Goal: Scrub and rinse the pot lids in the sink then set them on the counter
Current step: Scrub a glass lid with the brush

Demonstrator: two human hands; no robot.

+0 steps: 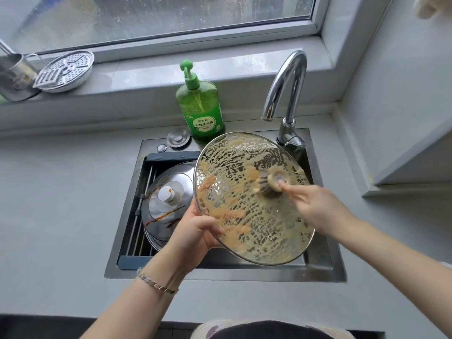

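Note:
A large glass pot lid [247, 216] with a metal rim is held tilted over the sink [220, 274], smeared with yellowish soapy residue. My left hand [195, 231] grips its lower left edge, thumb on the glass. My right hand [315, 204] holds a round scrub brush [270, 181], whose bristles press on the lid's upper right area. A second lid [166, 204], stainless steel with a white knob and brown streaks, lies on a rack in the left of the sink.
A green dish soap pump bottle [199, 106] stands behind the sink, next to a chrome faucet [288, 94]. A metal steamer plate [64, 70] and a metal cup [14, 74] sit on the windowsill. Grey counter [61, 204] flanks the sink.

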